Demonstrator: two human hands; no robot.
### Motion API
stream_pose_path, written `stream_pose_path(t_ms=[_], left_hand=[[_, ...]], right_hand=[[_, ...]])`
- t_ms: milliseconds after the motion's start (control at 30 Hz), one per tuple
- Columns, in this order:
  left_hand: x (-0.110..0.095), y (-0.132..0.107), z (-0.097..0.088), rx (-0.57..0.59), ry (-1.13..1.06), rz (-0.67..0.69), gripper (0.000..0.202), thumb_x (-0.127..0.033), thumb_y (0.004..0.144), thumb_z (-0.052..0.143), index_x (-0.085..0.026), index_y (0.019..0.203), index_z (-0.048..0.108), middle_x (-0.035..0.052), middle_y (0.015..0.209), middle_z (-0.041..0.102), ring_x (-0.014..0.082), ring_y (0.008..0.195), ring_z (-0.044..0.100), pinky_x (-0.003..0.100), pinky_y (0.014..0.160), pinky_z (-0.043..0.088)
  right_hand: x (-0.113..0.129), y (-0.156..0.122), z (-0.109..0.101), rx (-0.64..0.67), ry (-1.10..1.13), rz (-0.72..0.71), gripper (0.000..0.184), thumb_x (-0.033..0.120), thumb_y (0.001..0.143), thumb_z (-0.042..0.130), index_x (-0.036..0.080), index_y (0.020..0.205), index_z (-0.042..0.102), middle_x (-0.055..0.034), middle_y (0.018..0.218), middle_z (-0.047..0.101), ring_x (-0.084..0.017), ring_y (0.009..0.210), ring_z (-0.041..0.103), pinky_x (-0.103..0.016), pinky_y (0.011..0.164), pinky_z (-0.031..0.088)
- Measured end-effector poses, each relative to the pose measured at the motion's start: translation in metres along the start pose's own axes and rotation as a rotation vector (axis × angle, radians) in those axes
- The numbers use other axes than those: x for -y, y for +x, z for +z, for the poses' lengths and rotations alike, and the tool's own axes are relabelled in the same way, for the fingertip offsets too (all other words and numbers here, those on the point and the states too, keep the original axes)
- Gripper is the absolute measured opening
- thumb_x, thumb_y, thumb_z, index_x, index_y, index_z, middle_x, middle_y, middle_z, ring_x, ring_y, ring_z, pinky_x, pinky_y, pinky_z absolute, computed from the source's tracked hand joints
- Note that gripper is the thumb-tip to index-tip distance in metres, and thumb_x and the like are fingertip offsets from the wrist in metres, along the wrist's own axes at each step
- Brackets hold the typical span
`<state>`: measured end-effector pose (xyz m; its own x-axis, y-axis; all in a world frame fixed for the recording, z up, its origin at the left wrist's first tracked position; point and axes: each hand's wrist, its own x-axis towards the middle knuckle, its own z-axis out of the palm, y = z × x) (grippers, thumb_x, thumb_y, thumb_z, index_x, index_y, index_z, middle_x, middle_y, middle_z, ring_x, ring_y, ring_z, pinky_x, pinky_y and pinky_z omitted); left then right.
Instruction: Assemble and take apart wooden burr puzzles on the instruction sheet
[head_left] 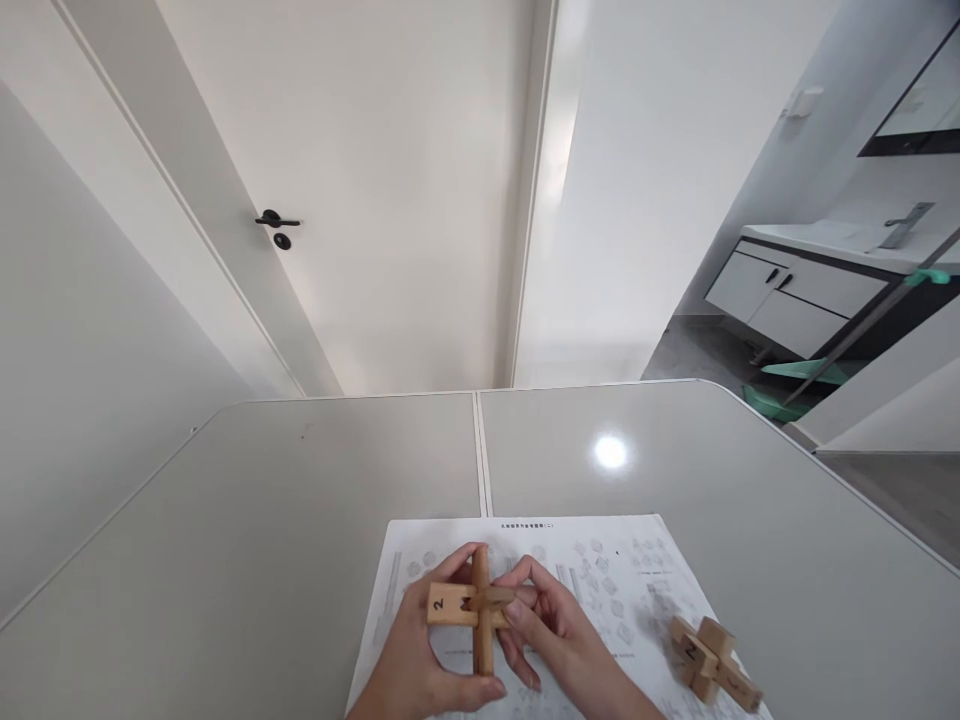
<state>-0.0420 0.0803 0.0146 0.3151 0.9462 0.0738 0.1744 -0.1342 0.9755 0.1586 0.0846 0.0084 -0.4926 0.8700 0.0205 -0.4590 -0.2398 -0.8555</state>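
Note:
A wooden cross-shaped puzzle assembly [474,608], with one bar marked "2", is held above a printed instruction sheet [600,570]. My left hand [420,665] grips its left bar and the bottom of the upright bar with curled fingers. My right hand [555,640] pinches the piece on its right side. A second group of wooden puzzle pieces [712,662] lies on the sheet to the right, untouched.
The sheet lies on a grey table [300,500] with a seam down its middle and rounded far corners. Beyond it stand a white door with a black handle [277,220] and, at right, a vanity cabinet [795,290].

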Motion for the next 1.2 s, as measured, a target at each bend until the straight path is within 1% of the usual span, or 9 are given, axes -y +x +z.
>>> stream_pose_path(t_ms=[167,367,500,633,733,800,900,1000,1200], left_hand=[[0.009,-0.004,0.0,-0.048,0.027,0.04,0.103,-0.048,0.058,0.091,-0.029,0.149,0.048,0.0123,0.137,0.067,0.0406,0.126,0.063,0.053,0.108,0.049],[0.007,-0.001,0.001,-0.053,-0.018,0.044,0.098,-0.044,0.061,0.087,-0.028,0.149,0.047,0.0115,0.133,0.068,0.0389,0.123,0.063,0.052,0.108,0.048],[0.003,0.0,0.001,-0.005,-0.042,0.01,0.099,-0.043,0.066,0.086,-0.029,0.153,0.042,0.0114,0.135,0.066,0.0387,0.131,0.057,0.053,0.114,0.042],[-0.003,0.001,-0.001,0.06,-0.108,-0.026,0.108,-0.057,0.071,0.085,-0.03,0.16,0.031,0.0148,0.152,0.052,0.04,0.145,0.043,0.055,0.121,0.031],[-0.003,0.002,-0.003,0.074,-0.219,-0.067,0.121,-0.074,0.065,0.083,-0.031,0.163,0.026,0.016,0.163,0.038,0.0423,0.151,0.034,0.056,0.123,0.027],[-0.002,0.003,-0.004,0.079,-0.268,-0.114,0.123,-0.078,0.061,0.083,-0.03,0.161,0.03,0.0171,0.164,0.037,0.0431,0.152,0.033,0.056,0.124,0.027],[-0.001,0.004,-0.004,0.072,-0.288,-0.166,0.112,-0.071,0.065,0.086,-0.027,0.157,0.04,0.0191,0.159,0.044,0.0428,0.15,0.035,0.056,0.122,0.03],[-0.003,0.005,-0.003,0.039,-0.256,-0.175,0.096,-0.061,0.072,0.086,-0.027,0.152,0.045,0.0181,0.155,0.05,0.0416,0.146,0.042,0.056,0.121,0.033],[-0.007,0.006,0.0,-0.018,-0.186,-0.102,0.09,-0.045,0.069,0.089,-0.028,0.147,0.048,0.0143,0.147,0.057,0.0387,0.14,0.049,0.05,0.119,0.038]], right_hand=[[0.004,0.0,0.001,0.013,0.008,0.001,0.037,0.056,0.098,0.065,0.021,0.098,0.051,0.0066,0.061,0.06,-0.004,0.039,0.039,-0.018,0.043,0.031],[0.007,0.002,-0.001,-0.017,-0.02,-0.013,0.036,0.055,0.099,0.065,0.021,0.099,0.052,0.0087,0.057,0.057,-0.004,0.037,0.039,-0.018,0.043,0.031],[0.011,0.001,-0.001,-0.038,-0.069,-0.02,0.039,0.058,0.098,0.064,0.021,0.097,0.052,0.009,0.057,0.055,-0.005,0.037,0.038,-0.019,0.042,0.03],[0.009,-0.004,0.0,-0.132,-0.205,-0.079,0.037,0.058,0.102,0.057,0.021,0.102,0.052,0.0068,0.062,0.056,-0.008,0.045,0.043,-0.022,0.048,0.036],[0.005,-0.009,-0.003,-0.223,-0.436,-0.149,0.03,0.051,0.107,0.05,0.021,0.107,0.055,0.0027,0.069,0.059,-0.013,0.057,0.051,-0.026,0.058,0.043],[0.003,-0.013,-0.006,-0.216,-0.606,-0.192,0.026,0.046,0.108,0.047,0.022,0.11,0.057,0.0002,0.074,0.06,-0.017,0.065,0.056,-0.029,0.064,0.045],[-0.001,-0.015,-0.011,-0.185,-0.775,-0.24,0.02,0.038,0.108,0.046,0.024,0.117,0.057,-0.001,0.079,0.06,-0.019,0.069,0.059,-0.031,0.068,0.048],[-0.002,-0.015,-0.012,-0.183,-0.846,-0.272,0.02,0.032,0.108,0.046,0.026,0.124,0.055,-0.001,0.08,0.063,-0.019,0.069,0.06,-0.03,0.067,0.05],[0.002,-0.013,-0.01,-0.223,-0.927,-0.342,0.015,0.028,0.107,0.048,0.027,0.119,0.057,-0.0025,0.082,0.07,-0.02,0.07,0.066,-0.028,0.063,0.051]])
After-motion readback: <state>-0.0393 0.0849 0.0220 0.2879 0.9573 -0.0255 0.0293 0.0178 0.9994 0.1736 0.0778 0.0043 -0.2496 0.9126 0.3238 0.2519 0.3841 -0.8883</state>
